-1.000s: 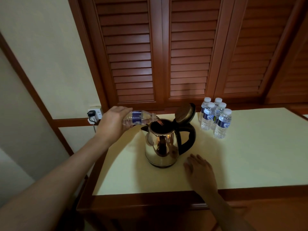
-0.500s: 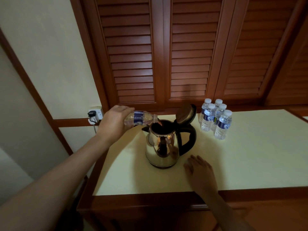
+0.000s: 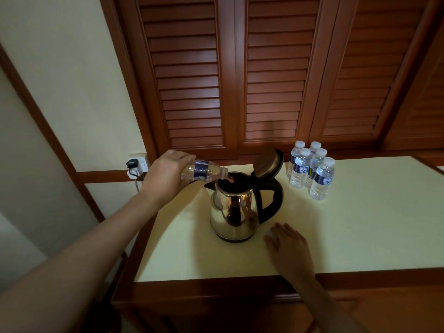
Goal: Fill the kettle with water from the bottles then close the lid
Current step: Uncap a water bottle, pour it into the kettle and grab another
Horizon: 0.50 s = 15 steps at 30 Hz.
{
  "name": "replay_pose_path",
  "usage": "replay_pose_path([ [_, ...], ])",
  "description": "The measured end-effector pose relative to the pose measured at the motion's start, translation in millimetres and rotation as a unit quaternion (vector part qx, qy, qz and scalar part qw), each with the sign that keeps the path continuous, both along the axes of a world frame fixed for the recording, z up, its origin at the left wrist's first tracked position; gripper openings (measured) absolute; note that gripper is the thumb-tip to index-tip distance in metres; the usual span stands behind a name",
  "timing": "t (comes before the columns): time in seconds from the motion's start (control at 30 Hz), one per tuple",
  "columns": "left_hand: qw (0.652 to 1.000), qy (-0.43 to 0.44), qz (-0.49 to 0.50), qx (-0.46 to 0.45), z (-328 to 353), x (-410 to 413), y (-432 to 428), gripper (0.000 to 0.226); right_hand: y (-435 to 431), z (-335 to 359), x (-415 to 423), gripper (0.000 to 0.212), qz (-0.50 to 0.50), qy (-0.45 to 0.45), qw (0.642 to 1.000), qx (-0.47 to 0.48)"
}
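Observation:
A shiny steel kettle (image 3: 234, 212) with a black handle stands on the cream table top (image 3: 348, 231), its lid (image 3: 266, 163) tipped up and back. My left hand (image 3: 165, 174) grips a small clear water bottle (image 3: 204, 171) with a blue label, held nearly level with its uncapped mouth over the kettle's opening. My right hand (image 3: 288, 248) rests flat on the table just right of the kettle's base, fingers spread and holding nothing. Several capped water bottles (image 3: 310, 169) stand in a cluster behind and right of the kettle.
A wall socket with a black plug (image 3: 135, 164) sits left of the table, its cable hanging down. Brown louvred doors (image 3: 264, 80) rise behind the table. The table's wooden front edge (image 3: 240, 287) runs below my right hand.
The left hand has kept the bottle tipped over the kettle's mouth, with almost no shift. My right hand stays flat on the table.

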<state>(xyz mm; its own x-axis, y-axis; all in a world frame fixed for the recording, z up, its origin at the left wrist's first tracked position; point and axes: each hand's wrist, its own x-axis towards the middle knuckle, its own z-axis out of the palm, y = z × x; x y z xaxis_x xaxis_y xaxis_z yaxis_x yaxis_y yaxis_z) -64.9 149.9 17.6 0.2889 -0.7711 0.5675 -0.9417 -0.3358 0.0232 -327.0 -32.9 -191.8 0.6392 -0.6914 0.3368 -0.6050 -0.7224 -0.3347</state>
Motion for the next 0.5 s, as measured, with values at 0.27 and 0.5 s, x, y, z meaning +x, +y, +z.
replay_pose_path([
  [0.27, 1.000, -0.018, -0.006, 0.005, 0.5, -0.1, -2.5, 0.063, 1.2, 1.0, 1.3, 0.052, -0.007, -0.003, 1.000, -0.008],
  [0.5, 0.999, -0.030, -0.006, 0.011, 3.1, 1.0, -6.4, 0.062, 2.7, 3.9, 0.8, 0.058, -0.008, -0.006, 1.000, -0.004],
])
